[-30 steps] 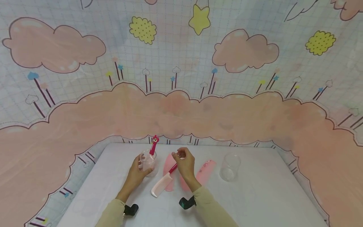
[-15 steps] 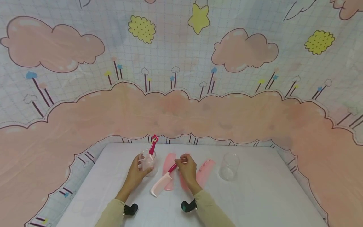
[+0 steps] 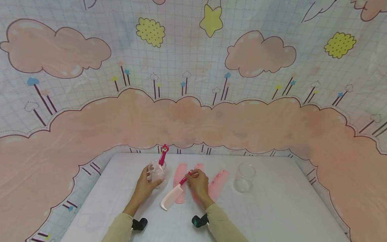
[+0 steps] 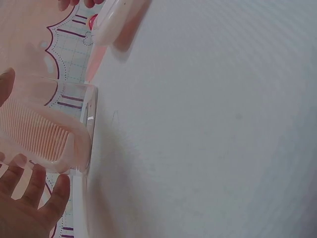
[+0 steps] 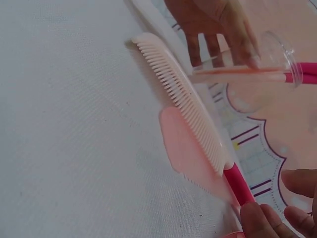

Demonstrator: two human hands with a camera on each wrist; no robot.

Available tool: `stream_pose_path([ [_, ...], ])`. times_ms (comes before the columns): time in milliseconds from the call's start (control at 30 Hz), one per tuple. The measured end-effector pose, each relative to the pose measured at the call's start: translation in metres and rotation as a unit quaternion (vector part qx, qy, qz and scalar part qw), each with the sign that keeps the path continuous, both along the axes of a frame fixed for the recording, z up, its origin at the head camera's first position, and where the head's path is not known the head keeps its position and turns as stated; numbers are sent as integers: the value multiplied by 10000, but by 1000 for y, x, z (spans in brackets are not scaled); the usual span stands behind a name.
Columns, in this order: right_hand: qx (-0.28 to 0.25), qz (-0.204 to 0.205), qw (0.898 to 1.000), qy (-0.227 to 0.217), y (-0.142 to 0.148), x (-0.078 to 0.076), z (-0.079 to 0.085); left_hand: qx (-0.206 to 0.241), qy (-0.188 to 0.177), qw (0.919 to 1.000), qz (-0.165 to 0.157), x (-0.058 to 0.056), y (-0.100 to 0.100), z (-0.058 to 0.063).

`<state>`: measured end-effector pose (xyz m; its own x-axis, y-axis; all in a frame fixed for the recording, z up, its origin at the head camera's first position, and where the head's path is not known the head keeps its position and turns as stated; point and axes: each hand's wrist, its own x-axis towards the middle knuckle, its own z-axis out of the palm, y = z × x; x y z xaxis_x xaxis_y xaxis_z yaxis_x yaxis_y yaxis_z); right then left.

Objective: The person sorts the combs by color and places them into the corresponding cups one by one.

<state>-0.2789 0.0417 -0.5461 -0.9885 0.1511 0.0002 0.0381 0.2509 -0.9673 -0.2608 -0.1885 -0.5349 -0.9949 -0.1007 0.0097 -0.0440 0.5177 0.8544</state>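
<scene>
My left hand grips a clear plastic cup on the left of the table, fingers and thumb round its wall. Inside the cup stands a pale pink comb, its red handle with a small figure on the end jutting above the rim. My right hand pinches the red handle of a second pale pink comb. That comb slants across a flat pink comb, teeth end toward me. Part of its handle end is hidden by fingers in the right wrist view.
Two more flat pink combs lie by the right hand: one partly under it, one just right of it. Another clear cup stands farther right on the white table. A patterned cloth rises behind.
My right hand has come down from above the handle end and its fingers now close on the red handle. The left hand and its cup stay in place.
</scene>
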Motion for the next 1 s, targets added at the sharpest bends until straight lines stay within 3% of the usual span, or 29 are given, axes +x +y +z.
stream_pose_path([
  [200,395,20,9992,7,-4,-2,-3,9,26,10000,-12,0,-1,-1],
  [567,404,199,9985,-316,-8,-7,-3,49,-13,10000,-42,2,0,0],
  [833,648,195,9977,-75,-9,-12,-3,111,35,9999,-30,2,1,2],
  [1000,671,129,9974,-214,-11,-13,-2,116,94,9999,-13,3,0,0],
])
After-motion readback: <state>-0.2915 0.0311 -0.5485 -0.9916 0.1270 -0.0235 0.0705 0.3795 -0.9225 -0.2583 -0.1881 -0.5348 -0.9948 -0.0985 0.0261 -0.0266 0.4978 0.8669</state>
